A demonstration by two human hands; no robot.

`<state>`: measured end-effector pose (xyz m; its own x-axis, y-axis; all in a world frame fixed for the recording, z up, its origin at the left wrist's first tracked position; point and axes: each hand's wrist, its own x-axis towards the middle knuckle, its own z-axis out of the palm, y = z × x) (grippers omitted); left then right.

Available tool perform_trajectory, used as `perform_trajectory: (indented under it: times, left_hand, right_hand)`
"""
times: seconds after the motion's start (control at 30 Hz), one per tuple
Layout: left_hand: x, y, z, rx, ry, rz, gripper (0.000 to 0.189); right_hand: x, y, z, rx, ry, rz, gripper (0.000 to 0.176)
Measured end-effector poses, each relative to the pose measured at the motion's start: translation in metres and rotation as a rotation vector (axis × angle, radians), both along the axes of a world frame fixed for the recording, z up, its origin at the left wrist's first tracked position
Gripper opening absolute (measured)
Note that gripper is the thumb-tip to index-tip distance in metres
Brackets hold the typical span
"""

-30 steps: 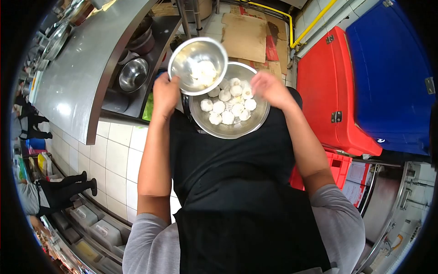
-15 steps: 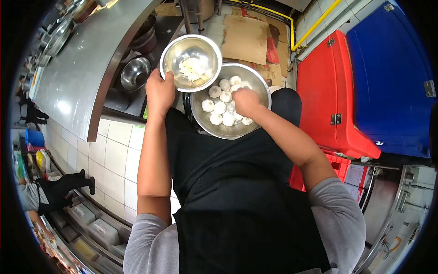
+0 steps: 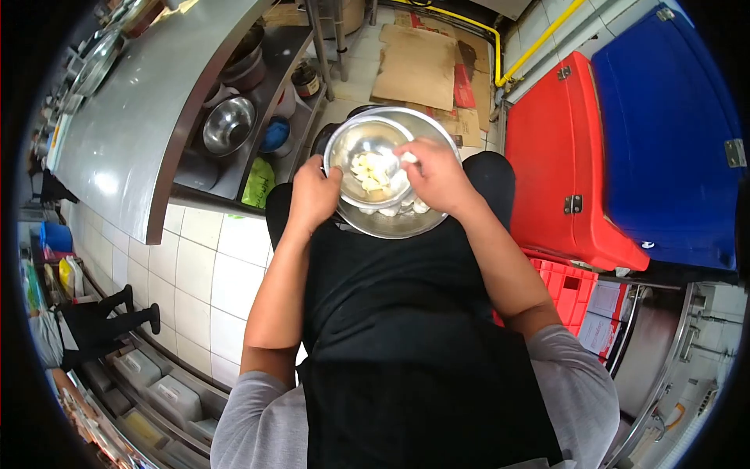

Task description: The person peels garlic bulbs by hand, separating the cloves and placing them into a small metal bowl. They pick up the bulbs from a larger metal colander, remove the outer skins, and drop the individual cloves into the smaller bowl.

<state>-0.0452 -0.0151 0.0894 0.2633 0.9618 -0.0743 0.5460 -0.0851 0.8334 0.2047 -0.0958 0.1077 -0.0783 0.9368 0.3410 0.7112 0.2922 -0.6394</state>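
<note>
My left hand (image 3: 314,194) is closed on the left rim of a small metal bowl (image 3: 337,148), thumb over the edge. Peeled garlic cloves (image 3: 370,172) lie inside it. The small bowl is over a larger metal bowl (image 3: 402,227) resting in my lap and covers much of it. A few whole garlic bulbs (image 3: 420,205) show below the small bowl; others are hidden. At the small bowl's right rim, my right hand (image 3: 437,176) has its fingers closed on a whitish piece of garlic (image 3: 408,157), mostly hidden by them.
To the left stands a steel counter (image 3: 148,102), with a metal bowl (image 3: 229,125) and a green bag (image 3: 258,184) on its lower shelf. Red (image 3: 551,156) and blue (image 3: 664,141) cooler boxes stand right. Flattened cardboard (image 3: 414,66) covers the floor ahead. Another person (image 3: 101,324) is far left.
The small bowl moved right and down, from beside the large bowl to over it. My right hand rose from among the bulbs to the small bowl's rim, with garlic in its fingers.
</note>
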Motion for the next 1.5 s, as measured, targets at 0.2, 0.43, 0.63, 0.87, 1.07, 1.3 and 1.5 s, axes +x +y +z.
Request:
perform_trajectory:
  times: [0.2,0.43,0.63,0.87,1.07,1.3,1.5]
  left_hand:
    - [0.0,-0.011,-0.019,-0.123,-0.025,-0.045,0.034]
    - [-0.037,0.03,0.001,-0.011,-0.363,0.194,0.027]
    - [-0.026,0.051,0.038,-0.008,-0.379,0.236,0.024]
    - [0.001,0.042,-0.001,0.048,-0.128,0.176,0.03]
    - [0.036,0.029,-0.039,0.138,0.096,0.109,0.033]
    - [0.031,0.013,-0.038,0.205,0.204,0.054,0.027]
    - [0.025,0.018,-0.042,0.287,0.52,0.013,0.035]
  right_hand:
    - [0.006,0.002,0.0,-0.205,0.42,-0.01,0.035]
    - [0.041,0.045,-0.081,-0.227,0.423,-0.328,0.039]
    - [-0.022,0.069,-0.094,-0.266,-0.517,0.017,0.081]
    - [-0.036,0.03,-0.057,-0.62,-0.666,0.249,0.078]
    - [-0.024,0.014,-0.065,-0.846,-0.478,0.298,0.062]
    - [-0.015,-0.021,-0.056,-0.609,-0.229,0.284,0.05]
    - [0.0,-0.047,-0.057,-0.531,-0.128,0.326,0.048]
